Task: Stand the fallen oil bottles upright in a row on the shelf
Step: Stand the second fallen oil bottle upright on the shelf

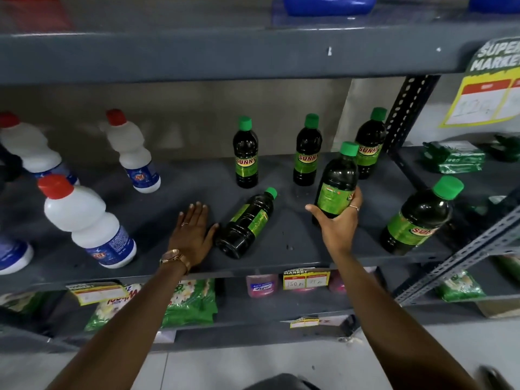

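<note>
One dark oil bottle with a green cap (pixel 247 222) lies on its side on the grey shelf (pixel 174 192), cap pointing back right. My left hand (pixel 194 232) rests flat and open on the shelf just left of its base, thumb close to it. My right hand (pixel 339 223) grips the lower part of another oil bottle (pixel 336 181), held upright and slightly tilted above the shelf. Three oil bottles stand at the back: left (pixel 246 156), middle (pixel 306 153), right (pixel 370 144). One more stands at the front right (pixel 419 218).
White bottles with red caps (pixel 90 223) (pixel 132 153) stand on the shelf's left half. A perforated metal upright (pixel 405 114) bounds the shelf at the right, with a price sign (pixel 489 85) beside it. Green packets (pixel 191 302) lie on the lower shelf.
</note>
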A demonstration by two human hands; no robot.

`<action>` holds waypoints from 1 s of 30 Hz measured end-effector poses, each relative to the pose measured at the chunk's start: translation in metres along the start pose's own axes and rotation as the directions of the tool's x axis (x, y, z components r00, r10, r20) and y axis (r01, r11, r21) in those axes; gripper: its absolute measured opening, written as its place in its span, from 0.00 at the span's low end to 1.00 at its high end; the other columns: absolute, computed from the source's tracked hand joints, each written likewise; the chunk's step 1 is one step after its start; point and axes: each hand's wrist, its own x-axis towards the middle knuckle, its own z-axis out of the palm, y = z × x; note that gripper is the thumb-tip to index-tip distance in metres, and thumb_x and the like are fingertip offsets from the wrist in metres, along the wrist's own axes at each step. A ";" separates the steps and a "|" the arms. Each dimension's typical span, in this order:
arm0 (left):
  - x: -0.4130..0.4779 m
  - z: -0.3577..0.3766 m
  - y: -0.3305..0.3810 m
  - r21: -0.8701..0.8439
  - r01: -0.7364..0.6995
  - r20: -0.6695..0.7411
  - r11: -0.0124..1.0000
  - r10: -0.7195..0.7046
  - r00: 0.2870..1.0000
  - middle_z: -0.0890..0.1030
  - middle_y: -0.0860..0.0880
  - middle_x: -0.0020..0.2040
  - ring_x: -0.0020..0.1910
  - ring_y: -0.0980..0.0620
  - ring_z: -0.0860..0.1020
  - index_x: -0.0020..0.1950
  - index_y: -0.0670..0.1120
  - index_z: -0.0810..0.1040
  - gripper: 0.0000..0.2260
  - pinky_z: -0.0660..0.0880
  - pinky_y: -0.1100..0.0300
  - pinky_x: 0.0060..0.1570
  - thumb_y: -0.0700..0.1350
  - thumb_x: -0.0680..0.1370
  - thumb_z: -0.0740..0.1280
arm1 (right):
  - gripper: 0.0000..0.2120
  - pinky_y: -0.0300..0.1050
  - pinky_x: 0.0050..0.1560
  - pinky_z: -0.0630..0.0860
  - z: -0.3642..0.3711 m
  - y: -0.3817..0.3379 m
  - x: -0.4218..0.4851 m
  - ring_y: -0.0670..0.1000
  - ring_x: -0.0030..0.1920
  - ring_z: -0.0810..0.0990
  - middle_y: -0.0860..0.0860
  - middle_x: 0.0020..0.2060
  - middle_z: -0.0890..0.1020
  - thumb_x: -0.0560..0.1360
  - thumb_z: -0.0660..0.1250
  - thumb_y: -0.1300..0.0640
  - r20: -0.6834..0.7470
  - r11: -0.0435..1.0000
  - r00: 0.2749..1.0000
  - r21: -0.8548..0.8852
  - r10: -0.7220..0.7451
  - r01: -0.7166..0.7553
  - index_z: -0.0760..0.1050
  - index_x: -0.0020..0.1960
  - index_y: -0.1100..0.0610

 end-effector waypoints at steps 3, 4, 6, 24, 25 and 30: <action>0.001 0.000 -0.006 -0.006 -0.002 0.000 1.000 0.002 1.000 0.51 0.43 0.78 0.77 0.48 0.47 0.76 0.42 0.50 0.27 0.41 0.52 0.75 0.55 0.81 0.50 | 0.41 0.40 0.67 0.66 0.005 0.005 -0.002 0.50 0.67 0.69 0.57 0.67 0.68 0.72 0.72 0.53 0.067 0.998 0.996 -0.025 -0.053 0.055 0.52 0.75 0.57; 0.001 0.001 -0.007 -0.005 -0.004 0.000 1.000 0.004 1.000 0.52 0.43 0.78 0.77 0.48 0.47 0.76 0.42 0.50 0.28 0.41 0.51 0.76 0.55 0.81 0.50 | 0.39 0.37 0.66 0.66 0.005 0.007 -0.004 0.49 0.65 0.69 0.58 0.67 0.68 0.72 0.70 0.56 0.077 0.998 0.995 -0.028 -0.061 0.063 0.51 0.75 0.59; 0.002 0.002 -0.007 -0.004 -0.007 -0.006 1.000 0.006 1.000 0.52 0.43 0.78 0.77 0.48 0.47 0.76 0.43 0.51 0.28 0.42 0.51 0.76 0.55 0.81 0.50 | 0.38 0.27 0.57 0.68 0.005 0.010 -0.007 0.39 0.58 0.73 0.53 0.62 0.72 0.71 0.70 0.61 0.080 0.999 0.996 -0.021 -0.046 0.048 0.53 0.74 0.56; 0.002 -0.001 -0.001 -0.050 -0.012 -0.034 0.999 0.010 0.999 0.54 0.42 0.78 0.77 0.46 0.49 0.76 0.42 0.53 0.27 0.44 0.49 0.76 0.54 0.81 0.53 | 0.47 0.56 0.67 0.67 0.017 0.007 0.005 0.58 0.64 0.68 0.57 0.61 0.70 0.55 0.83 0.46 -0.022 0.969 0.999 -0.243 0.050 -0.054 0.66 0.66 0.60; 0.002 -0.001 0.000 -0.054 -0.011 -0.034 0.998 0.009 0.999 0.54 0.42 0.78 0.77 0.46 0.49 0.76 0.42 0.53 0.27 0.44 0.49 0.76 0.54 0.81 0.53 | 0.48 0.57 0.68 0.66 0.017 0.007 0.004 0.58 0.65 0.67 0.57 0.62 0.69 0.54 0.83 0.45 -0.024 0.963 0.998 -0.262 0.055 -0.059 0.65 0.67 0.60; 0.002 -0.001 0.000 -0.065 -0.013 -0.035 0.998 0.011 0.999 0.54 0.42 0.78 0.77 0.46 0.49 0.76 0.42 0.54 0.27 0.44 0.49 0.76 0.54 0.81 0.53 | 0.42 0.45 0.64 0.66 0.013 0.016 0.004 0.57 0.64 0.70 0.58 0.62 0.71 0.59 0.82 0.55 0.007 0.950 0.999 -0.312 0.032 -0.028 0.66 0.68 0.60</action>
